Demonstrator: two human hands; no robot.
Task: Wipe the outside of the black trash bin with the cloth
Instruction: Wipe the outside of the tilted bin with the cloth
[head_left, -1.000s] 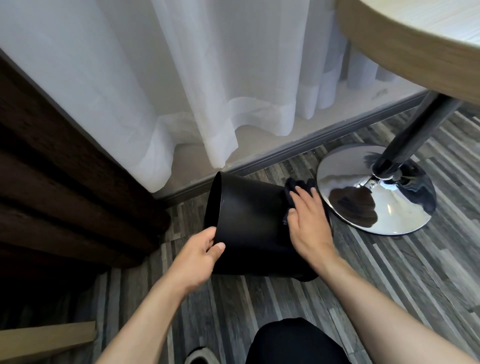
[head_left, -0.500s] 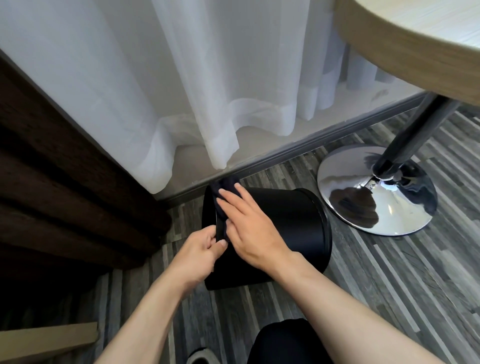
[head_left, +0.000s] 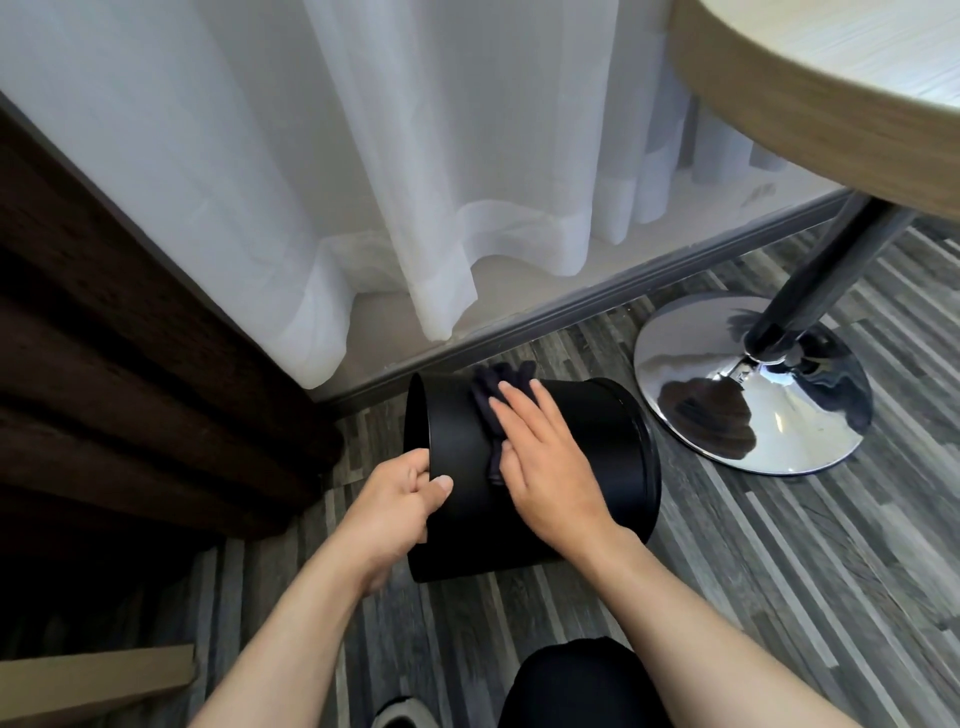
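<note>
The black trash bin (head_left: 597, 447) lies on its side on the grey plank floor, its open mouth facing left. My left hand (head_left: 395, 499) grips the bin's rim at the near left, thumb on the outer wall. My right hand (head_left: 545, 462) lies flat on the upper side of the bin and presses a dark cloth (head_left: 491, 405) against it. Most of the cloth is under the palm; a crumpled part shows past the fingertips and along the hand's left edge.
A chrome round table base (head_left: 727, 415) with a dark pole stands right of the bin, under a wooden table top (head_left: 810, 104). White curtains (head_left: 415, 182) hang behind, above a grey baseboard. Dark wooden furniture (head_left: 130, 389) is at the left. My knee (head_left: 571, 686) is below.
My right hand swept the cloth from the bin's right end to its left rim, and has now come back toward the middle. The left hand kept its hold on the rim.
</note>
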